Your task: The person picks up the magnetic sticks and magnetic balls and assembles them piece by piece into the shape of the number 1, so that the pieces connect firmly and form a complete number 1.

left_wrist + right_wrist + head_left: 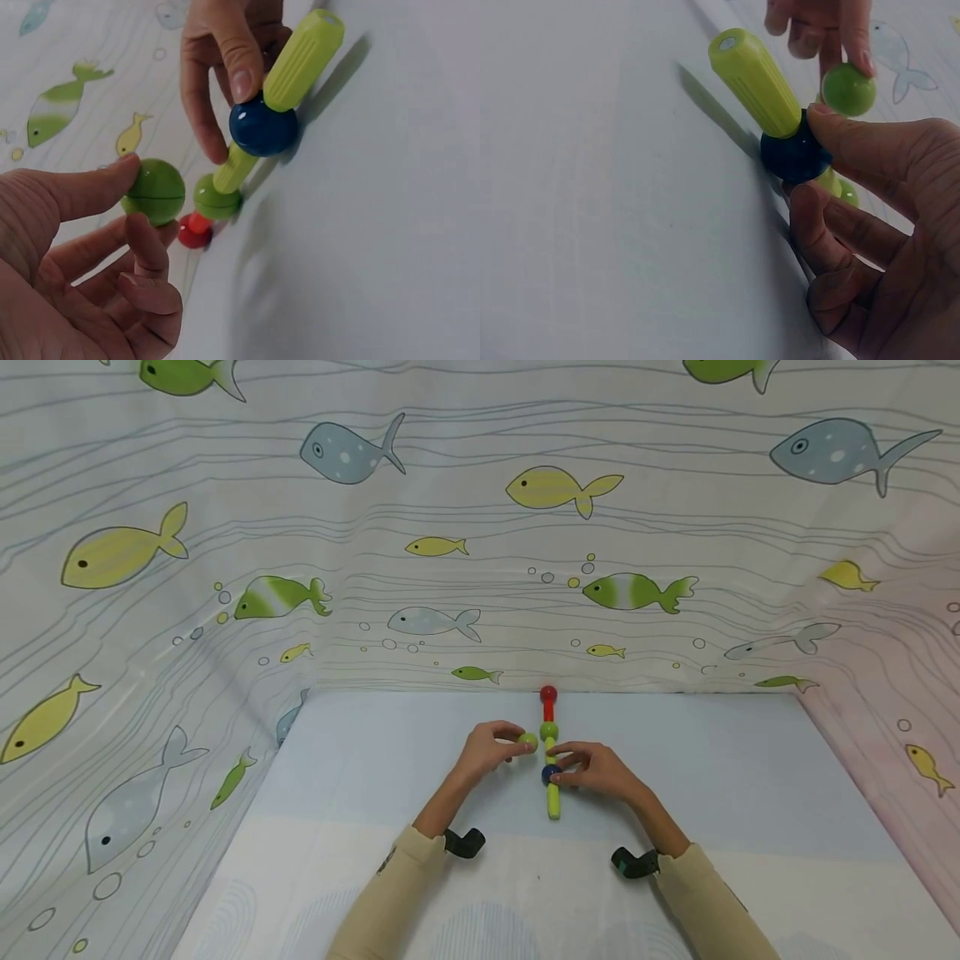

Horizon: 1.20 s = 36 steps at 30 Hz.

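Observation:
A straight chain of toy balls and rods lies on the table: a red ball [549,693], a red rod [548,713], a green ball [549,730], a yellow-green rod [235,168], a dark blue ball [262,129] and a yellow-green end rod [754,82]. My right hand [600,770] pinches the blue ball between thumb and fingers. Just left of the chain, my left hand [489,748] holds a loose green ball [155,192] by thumb and fingertips, apart from the chain's own green ball. A pale spot marks the near rod's free end.
The pale table [360,852] meets a fish-printed cloth [360,560] at its back and sides. Black wrist pieces [465,843] stick out at both sleeves [397,893]. The chain's red end lies close to the back edge.

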{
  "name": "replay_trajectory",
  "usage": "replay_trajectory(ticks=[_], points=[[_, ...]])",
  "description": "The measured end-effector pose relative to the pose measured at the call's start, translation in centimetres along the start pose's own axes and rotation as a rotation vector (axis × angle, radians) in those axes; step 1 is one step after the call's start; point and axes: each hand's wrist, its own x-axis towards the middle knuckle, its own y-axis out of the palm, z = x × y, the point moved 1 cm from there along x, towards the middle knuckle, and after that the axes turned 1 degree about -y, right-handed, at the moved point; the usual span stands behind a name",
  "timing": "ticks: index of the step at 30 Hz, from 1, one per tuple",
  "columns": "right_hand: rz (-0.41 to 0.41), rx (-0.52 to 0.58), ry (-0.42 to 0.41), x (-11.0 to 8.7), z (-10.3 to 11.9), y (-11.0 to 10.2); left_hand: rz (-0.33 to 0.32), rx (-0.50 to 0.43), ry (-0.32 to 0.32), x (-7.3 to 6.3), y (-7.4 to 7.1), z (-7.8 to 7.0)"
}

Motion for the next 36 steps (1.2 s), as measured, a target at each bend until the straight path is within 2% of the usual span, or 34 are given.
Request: replay_trajectory(ticks=[8,16,23,30,36], points=[[0.001,0.01,-0.014,0.1,-0.3,0.1,0.061,0.03,0.042,-1.4,0.5,0.4],[0.007,0.025,-0.016,0.1,-0.3,0.0,0.143,0.097,0.127,-2.8,1.0,0.9],[0.0,0.014,-0.017,0.1,-0.2,0.0,0.187,0.077,0.136,-3.9,1.6,1.4],[-0.005,0.011,-0.006,0.1,-0.2,0.1,0.225,0.106,0.14,-5.0,2.1,1.9],[-0.017,-0.002,0.006,0.1,-0.3,0.2,0.25,0.091,0.161,-5.8,2.4,1.8]])
